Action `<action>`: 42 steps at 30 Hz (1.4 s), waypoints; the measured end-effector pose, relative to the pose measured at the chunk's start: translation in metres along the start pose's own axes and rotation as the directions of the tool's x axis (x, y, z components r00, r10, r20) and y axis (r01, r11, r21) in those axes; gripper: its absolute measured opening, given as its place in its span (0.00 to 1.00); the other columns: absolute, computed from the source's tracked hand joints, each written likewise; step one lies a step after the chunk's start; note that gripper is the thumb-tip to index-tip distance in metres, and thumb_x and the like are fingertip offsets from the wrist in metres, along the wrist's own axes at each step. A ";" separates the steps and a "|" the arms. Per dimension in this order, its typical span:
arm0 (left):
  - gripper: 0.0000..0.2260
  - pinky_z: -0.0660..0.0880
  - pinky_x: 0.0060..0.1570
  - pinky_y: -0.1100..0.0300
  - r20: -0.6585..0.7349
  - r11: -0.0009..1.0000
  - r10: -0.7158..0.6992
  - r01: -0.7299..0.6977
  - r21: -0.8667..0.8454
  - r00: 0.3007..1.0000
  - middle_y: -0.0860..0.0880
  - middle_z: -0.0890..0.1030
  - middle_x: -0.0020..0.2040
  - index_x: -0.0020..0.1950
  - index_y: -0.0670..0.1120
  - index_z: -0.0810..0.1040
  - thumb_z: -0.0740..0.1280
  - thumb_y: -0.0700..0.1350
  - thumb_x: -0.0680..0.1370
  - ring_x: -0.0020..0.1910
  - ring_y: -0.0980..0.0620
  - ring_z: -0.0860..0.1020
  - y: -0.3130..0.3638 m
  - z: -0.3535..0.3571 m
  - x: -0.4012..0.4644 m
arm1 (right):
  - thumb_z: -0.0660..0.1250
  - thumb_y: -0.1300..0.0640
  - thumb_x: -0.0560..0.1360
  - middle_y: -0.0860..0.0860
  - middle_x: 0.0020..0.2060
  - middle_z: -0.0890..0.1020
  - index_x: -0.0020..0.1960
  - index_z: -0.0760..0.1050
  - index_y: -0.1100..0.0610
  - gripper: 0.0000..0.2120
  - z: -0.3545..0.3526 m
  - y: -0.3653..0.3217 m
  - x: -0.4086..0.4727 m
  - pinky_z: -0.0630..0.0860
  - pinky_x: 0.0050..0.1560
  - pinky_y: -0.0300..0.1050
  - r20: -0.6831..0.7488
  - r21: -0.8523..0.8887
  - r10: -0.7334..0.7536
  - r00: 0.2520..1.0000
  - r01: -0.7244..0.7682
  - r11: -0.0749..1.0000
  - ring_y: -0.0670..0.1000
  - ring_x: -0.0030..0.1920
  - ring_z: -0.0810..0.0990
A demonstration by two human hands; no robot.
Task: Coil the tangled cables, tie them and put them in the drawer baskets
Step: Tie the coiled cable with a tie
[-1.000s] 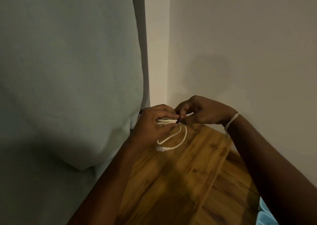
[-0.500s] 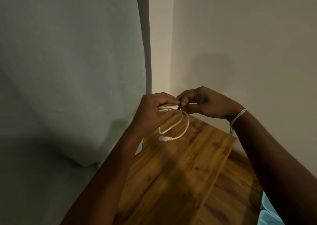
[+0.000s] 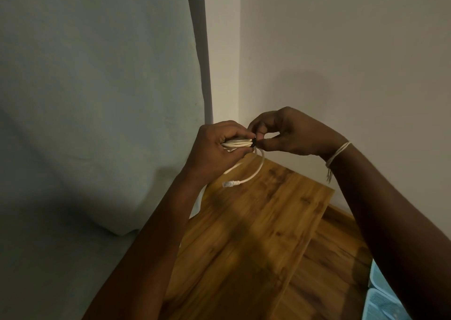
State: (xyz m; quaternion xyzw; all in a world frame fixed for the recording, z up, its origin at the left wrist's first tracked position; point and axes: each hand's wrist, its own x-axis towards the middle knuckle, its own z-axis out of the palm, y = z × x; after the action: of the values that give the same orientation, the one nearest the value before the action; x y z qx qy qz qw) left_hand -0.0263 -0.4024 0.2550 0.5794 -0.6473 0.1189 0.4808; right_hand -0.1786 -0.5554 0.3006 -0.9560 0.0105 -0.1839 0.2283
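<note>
A white cable [image 3: 238,144] is folded into a flat bundle, and my left hand [image 3: 214,149] grips that bundle in the air above the wooden top. One loose end curls down and ends in a clear plug [image 3: 228,184]. My right hand [image 3: 290,132] pinches a small dark tie [image 3: 254,143] at the bundle's right end, thumb and fingertips closed on it. Most of the coil is hidden inside my left fist.
A wooden cabinet top [image 3: 256,234] lies below my hands, in a corner of pale walls. A grey-green cloth [image 3: 97,100] hangs on the left. Light blue baskets [image 3: 380,302] show at the bottom right, beside my right forearm.
Both hands have risen in the view with the cable bundle and stay joined at its right end. The loose plug end hangs much the same.
</note>
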 end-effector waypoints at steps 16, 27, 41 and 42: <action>0.13 0.78 0.46 0.71 -0.121 0.998 -0.067 0.065 -0.026 0.990 0.50 0.85 0.47 0.52 0.43 0.85 0.78 0.45 0.70 0.42 0.61 0.81 0.011 0.008 0.001 | 0.69 0.69 0.76 0.59 0.47 0.87 0.54 0.84 0.63 0.09 0.011 0.006 -0.020 0.83 0.55 0.54 -0.254 0.386 0.115 0.960 -0.008 0.922 0.58 0.47 0.85; 0.14 0.80 0.48 0.65 -0.125 0.986 -0.060 0.040 -0.160 0.990 0.51 0.84 0.48 0.52 0.41 0.84 0.78 0.43 0.69 0.46 0.57 0.83 0.023 0.014 0.002 | 0.74 0.62 0.70 0.61 0.45 0.85 0.52 0.82 0.61 0.11 0.002 0.008 -0.026 0.82 0.49 0.49 -0.207 0.572 0.141 0.968 0.003 0.820 0.58 0.46 0.85; 0.10 0.79 0.48 0.66 -0.122 0.983 -0.032 0.009 -0.182 0.992 0.54 0.83 0.49 0.54 0.42 0.84 0.74 0.44 0.74 0.47 0.58 0.82 0.035 0.018 0.005 | 0.73 0.56 0.71 0.59 0.44 0.85 0.50 0.84 0.61 0.11 0.009 0.014 -0.038 0.83 0.46 0.47 -0.118 0.853 0.194 0.974 0.000 0.521 0.57 0.43 0.84; 0.11 0.79 0.48 0.67 -0.118 0.985 -0.021 0.001 -0.171 0.993 0.54 0.83 0.49 0.54 0.42 0.84 0.74 0.44 0.74 0.47 0.59 0.82 0.036 0.018 0.006 | 0.73 0.57 0.71 0.60 0.44 0.85 0.49 0.84 0.62 0.10 0.008 0.014 -0.038 0.83 0.46 0.47 -0.126 0.853 0.199 0.972 0.004 0.521 0.57 0.42 0.84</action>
State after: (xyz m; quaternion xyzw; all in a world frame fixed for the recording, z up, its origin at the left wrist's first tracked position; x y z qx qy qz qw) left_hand -0.0651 -0.4082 0.2643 0.5314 -0.6221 0.0948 0.5671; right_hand -0.2101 -0.5605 0.2741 -0.6970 -0.0026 -0.2514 0.6716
